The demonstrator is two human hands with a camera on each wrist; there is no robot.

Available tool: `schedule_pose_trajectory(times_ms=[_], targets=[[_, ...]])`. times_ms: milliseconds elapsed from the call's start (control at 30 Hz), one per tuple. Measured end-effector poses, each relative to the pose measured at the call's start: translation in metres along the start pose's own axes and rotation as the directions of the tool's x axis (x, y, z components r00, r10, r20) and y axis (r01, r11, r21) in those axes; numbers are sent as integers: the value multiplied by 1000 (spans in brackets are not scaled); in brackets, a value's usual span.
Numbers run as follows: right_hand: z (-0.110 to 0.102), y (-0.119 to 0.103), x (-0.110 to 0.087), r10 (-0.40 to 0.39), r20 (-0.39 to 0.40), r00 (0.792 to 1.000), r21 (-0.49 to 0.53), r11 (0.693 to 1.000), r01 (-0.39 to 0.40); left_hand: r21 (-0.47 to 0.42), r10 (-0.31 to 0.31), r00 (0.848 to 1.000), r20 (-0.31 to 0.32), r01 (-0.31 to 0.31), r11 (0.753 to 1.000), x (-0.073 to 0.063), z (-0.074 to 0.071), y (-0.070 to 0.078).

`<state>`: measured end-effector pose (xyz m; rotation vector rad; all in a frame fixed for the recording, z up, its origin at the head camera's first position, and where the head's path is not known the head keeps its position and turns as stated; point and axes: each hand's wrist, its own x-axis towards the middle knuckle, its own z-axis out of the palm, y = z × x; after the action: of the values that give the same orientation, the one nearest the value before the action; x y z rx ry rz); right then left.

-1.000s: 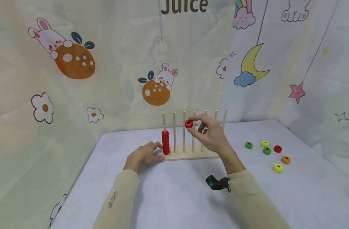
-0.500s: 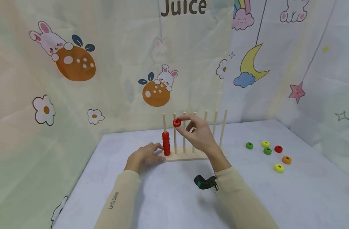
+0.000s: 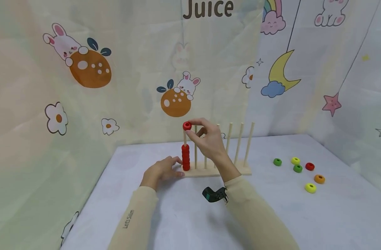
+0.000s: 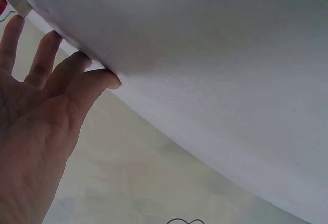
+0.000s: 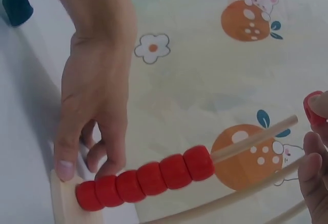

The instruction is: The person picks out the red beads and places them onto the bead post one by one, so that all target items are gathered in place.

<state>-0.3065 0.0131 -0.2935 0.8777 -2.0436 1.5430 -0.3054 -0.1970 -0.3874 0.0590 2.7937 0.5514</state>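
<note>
At the left end of the wooden peg rack (image 3: 220, 171), my left hand (image 3: 160, 171) holds the base between thumb and fingers. Several red beads (image 3: 185, 158) are stacked on the leftmost peg (image 3: 185, 139), whose upper part is bare. My right hand (image 3: 210, 140) pinches another red bead (image 3: 187, 125) between thumb and index finger, right by the top of that peg. In the right wrist view the pinched bead (image 5: 311, 109) sits at the picture's edge, a small gap off the peg's tip. Only fingers and table cloth show clearly in the left wrist view.
Loose beads lie on the table to the right: green (image 3: 277, 162), yellow (image 3: 310, 188), orange (image 3: 319, 179) and red (image 3: 309, 166). The rack's other upright pegs (image 3: 249, 144) carry no beads where visible. A printed curtain (image 3: 137, 104) hangs behind the table.
My right hand has carried the red bead leftward across the pegs and slightly up, to the top of the leftmost peg. The left hand stays on the base.
</note>
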Motion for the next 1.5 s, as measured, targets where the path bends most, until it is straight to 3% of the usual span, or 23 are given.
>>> schedule_pose_trajectory(times_ms=[200,433,567,800,967,1333,1500], targets=[[8,0,5,42,-34,999,26,999,-41,13,-9,1000,-3,9,1000,3,0,0],[9,2,13,61,-32,998,-90,994,-64,15,3,1000,-22,-2,1000,4,0,8],[10,1,11,85,-24,996,-97,991,-87,4,-4,1000,-17,4,1000,4,2,9],[10,0,6,-27,13,1000,-119,993,28,23,-25,999,-21,25,999,2,1,5],[2,-5,9,-107,65,992,-173,978,117,12,-9,1000,-13,9,1000,1,0,4],[-21,-5,4,-174,136,975,-184,963,197,16,29,1000,-11,-29,999,5,2,3],[-30,0,-1,-209,175,962,-181,954,240,32,18,1000,-6,-17,999,4,-1,2]])
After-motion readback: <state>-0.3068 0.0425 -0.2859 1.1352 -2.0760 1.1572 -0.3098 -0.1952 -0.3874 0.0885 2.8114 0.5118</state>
